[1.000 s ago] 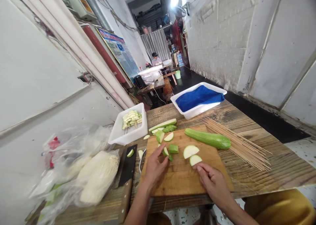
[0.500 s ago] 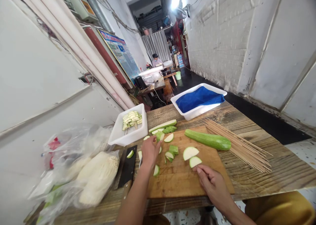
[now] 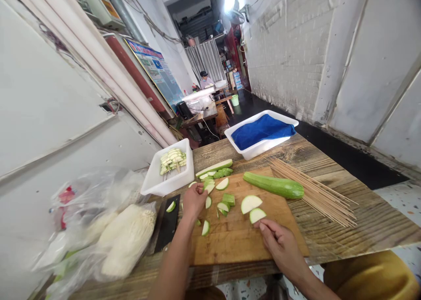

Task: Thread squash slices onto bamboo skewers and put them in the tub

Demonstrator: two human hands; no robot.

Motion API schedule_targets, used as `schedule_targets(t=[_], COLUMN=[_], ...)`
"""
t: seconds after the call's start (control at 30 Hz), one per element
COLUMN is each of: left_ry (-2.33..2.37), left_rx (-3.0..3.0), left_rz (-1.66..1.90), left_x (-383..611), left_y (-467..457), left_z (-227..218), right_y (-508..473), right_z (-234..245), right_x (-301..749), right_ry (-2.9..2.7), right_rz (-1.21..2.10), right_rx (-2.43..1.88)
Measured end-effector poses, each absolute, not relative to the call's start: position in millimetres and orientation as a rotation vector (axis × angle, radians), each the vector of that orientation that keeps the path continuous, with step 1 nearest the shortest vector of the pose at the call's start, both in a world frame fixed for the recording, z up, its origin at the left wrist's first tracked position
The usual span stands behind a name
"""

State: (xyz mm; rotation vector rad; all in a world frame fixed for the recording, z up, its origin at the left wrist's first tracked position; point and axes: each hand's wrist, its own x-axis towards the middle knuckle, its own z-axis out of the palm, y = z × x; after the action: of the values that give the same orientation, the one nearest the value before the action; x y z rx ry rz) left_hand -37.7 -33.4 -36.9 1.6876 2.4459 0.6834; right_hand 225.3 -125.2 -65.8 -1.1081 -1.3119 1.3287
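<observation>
Hands at a rectangular brown wooden cutting board (image 3: 237, 247) near the front edge of a weathered plank table (image 3: 378, 223). The right hand (image 3: 279, 238) is closed in a pinch on a thin stick (image 3: 259, 221), mostly hidden by the fingers, at the near edge of a pale, green-rimmed half-moon slice (image 3: 257, 215); a larger half-moon slice (image 3: 251, 204) sits just beyond it. The left hand (image 3: 194, 200) reaches over the board's left edge, fingertips at a group of cut green pieces (image 3: 209, 186) near the far left corner; whether they grip one I cannot tell. Short green-skinned chunks (image 3: 228, 199) lie between the hands. The front of the board, from the left forearm to the right hand, shows mostly bare wood. On the right, a long green squash (image 3: 274, 185) crosses the board's edge and meets a fanned bundle of thin wooden skewers (image 3: 322, 197), beyond which the planks run on to the table's right edge. The left side is tighter: a black-bladed cleaver (image 3: 167, 230), partly behind the forearm, lies between the board and a clear plastic bag of pale contents (image 3: 125, 243). Two white plastic tubs border the far side, the left one (image 3: 151, 185) holding skewered slices (image 3: 173, 160), the right one (image 3: 255, 151) a blue cloth (image 3: 263, 131).
</observation>
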Motion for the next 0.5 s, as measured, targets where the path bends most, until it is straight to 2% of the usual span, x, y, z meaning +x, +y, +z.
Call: schedule_targets(t=[0.27,0.5], left_ry=[2.252,2.264], left_rx=[1.585,1.9], left_rz=[0.924,0.658], left_x=[-59,-43], left_y=[-56,-53], left_z=[-33,-16], right_y=[-125,-125], right_z=[-63,-65], right_x=[225,225], right_ry=[-1.368,-1.436], right_rz=[1.244,1.216], right_rx=[-1.16,-1.18])
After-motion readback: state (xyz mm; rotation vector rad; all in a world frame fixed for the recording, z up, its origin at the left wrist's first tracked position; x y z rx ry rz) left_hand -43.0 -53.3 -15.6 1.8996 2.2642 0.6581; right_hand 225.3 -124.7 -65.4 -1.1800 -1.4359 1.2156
